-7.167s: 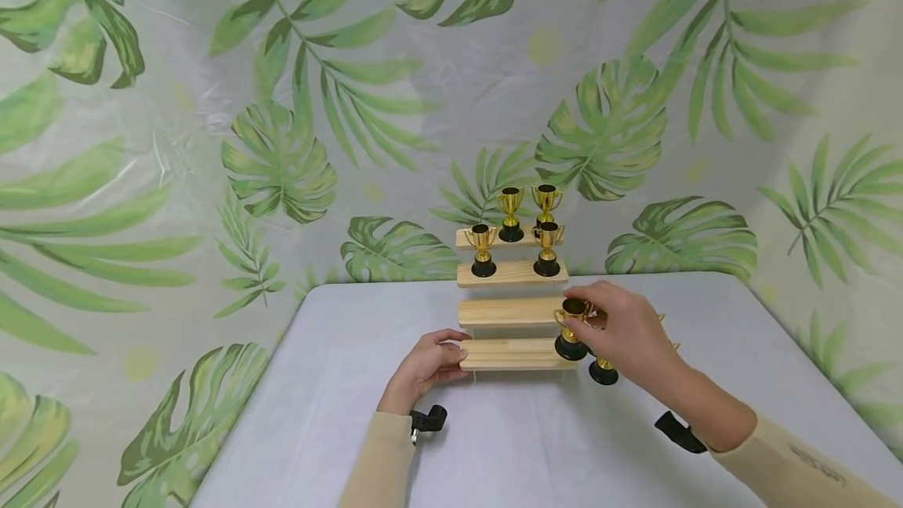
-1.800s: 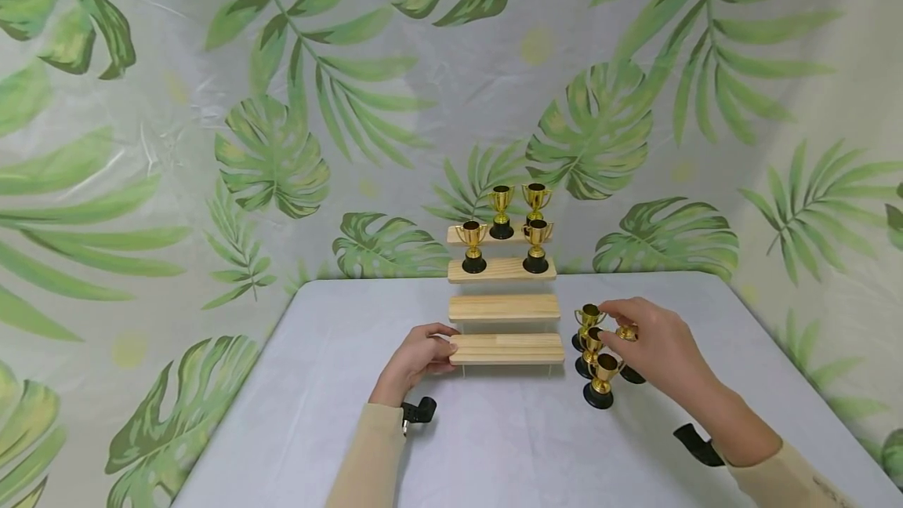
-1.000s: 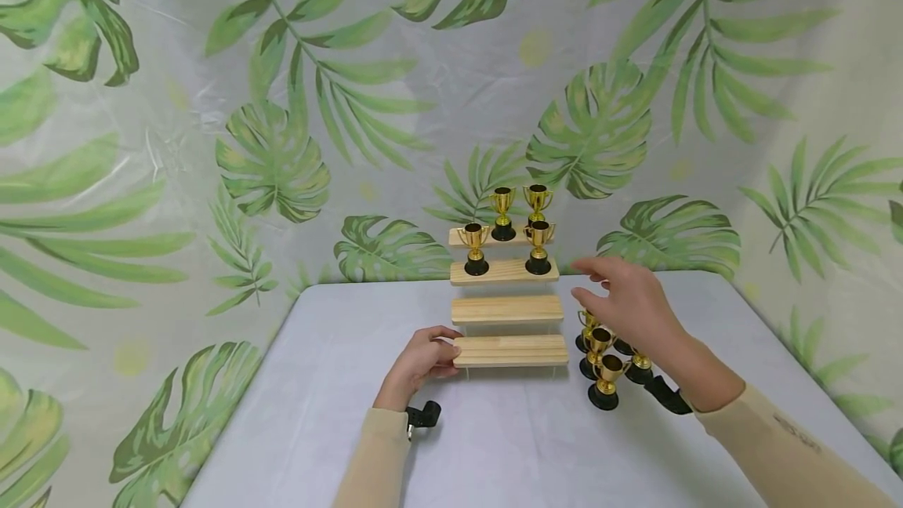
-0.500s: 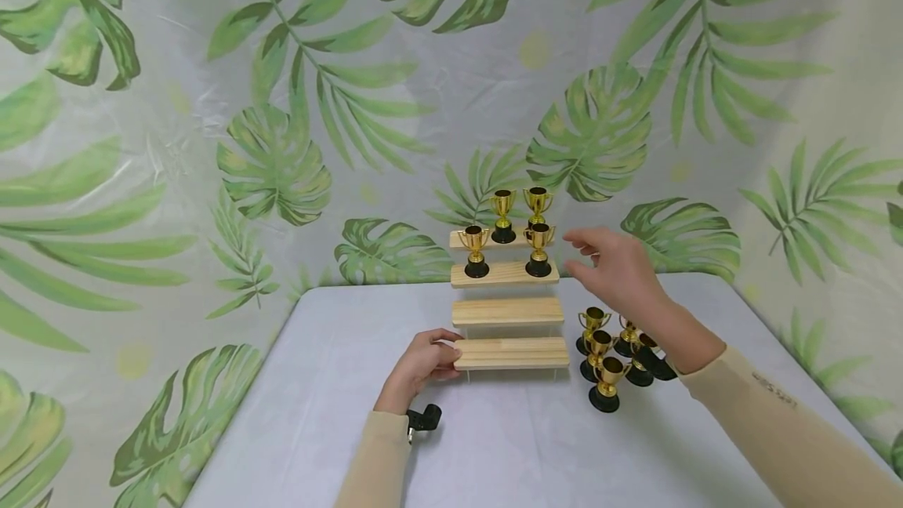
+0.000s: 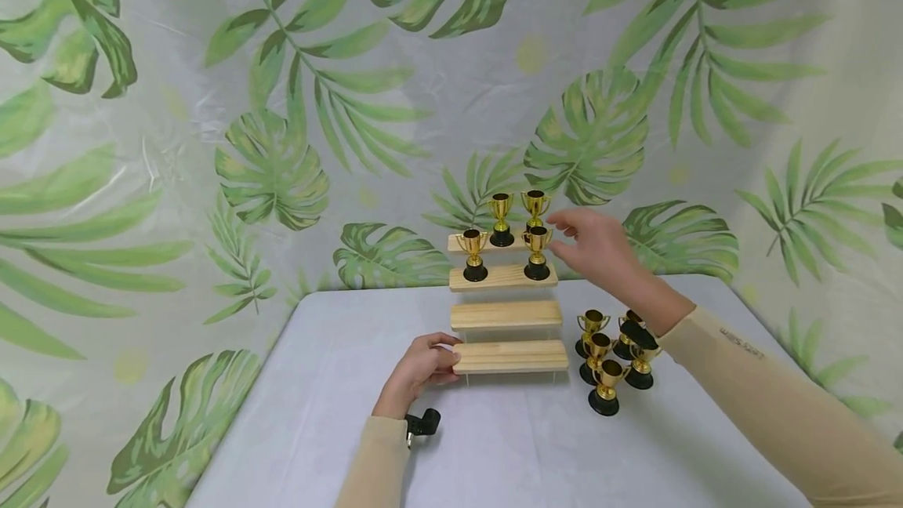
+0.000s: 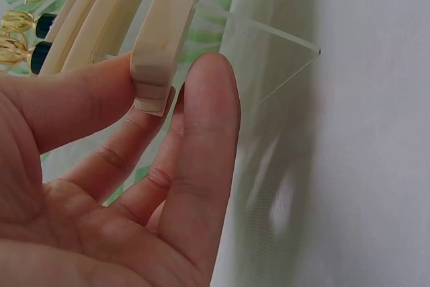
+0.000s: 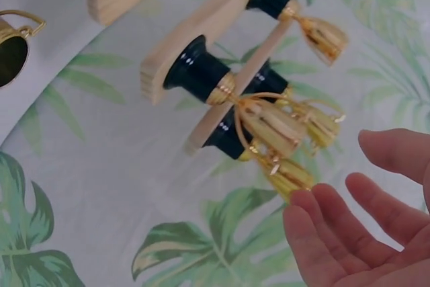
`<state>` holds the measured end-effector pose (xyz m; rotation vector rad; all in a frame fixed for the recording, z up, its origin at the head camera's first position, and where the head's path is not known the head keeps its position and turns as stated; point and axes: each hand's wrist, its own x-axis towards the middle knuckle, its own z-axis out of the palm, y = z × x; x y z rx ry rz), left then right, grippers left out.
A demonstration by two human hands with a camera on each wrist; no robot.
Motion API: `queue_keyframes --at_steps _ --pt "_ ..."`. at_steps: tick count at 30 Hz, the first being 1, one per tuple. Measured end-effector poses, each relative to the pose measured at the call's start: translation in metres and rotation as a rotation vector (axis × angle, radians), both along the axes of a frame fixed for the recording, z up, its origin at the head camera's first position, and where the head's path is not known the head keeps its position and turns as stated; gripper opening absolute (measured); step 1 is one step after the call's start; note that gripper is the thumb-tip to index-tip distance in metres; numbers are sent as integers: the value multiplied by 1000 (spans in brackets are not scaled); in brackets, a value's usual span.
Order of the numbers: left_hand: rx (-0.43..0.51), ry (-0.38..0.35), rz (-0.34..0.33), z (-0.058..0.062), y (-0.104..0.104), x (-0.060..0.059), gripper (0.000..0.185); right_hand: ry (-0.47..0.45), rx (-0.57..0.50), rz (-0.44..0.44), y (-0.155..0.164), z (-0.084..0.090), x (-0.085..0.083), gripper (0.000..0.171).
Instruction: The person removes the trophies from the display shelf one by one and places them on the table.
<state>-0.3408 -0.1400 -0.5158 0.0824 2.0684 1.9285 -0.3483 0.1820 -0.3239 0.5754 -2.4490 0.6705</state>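
Backdrop: pale, glossy fabric sheet printed with large green palm and monstera leaves [image 5: 282, 171], hung across the far side and wrapping around left and right. Creases and soft sheen visible upper left; faint yellow dots scattered between the leaves. Leaf print runs down to table level on all sides.

Furniture: one table under a smooth light grey cloth [image 5: 508, 453], rounded far corners, its far edge meeting the backdrop. Near edge runs out of frame.

Light: even, diffuse, bright; soft short shadows on the cloth. No floor, window or lamp in view.
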Motion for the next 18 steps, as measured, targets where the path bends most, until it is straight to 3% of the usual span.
queue_keyframes --at_steps 9,18 --pt "-4 -6 -3 0 2 2 34 -84 10 -5 2 -3 -21 36" --pt "-2 -10 -2 3 0 3 35 -112 98 40 -1 -11 -41 40"
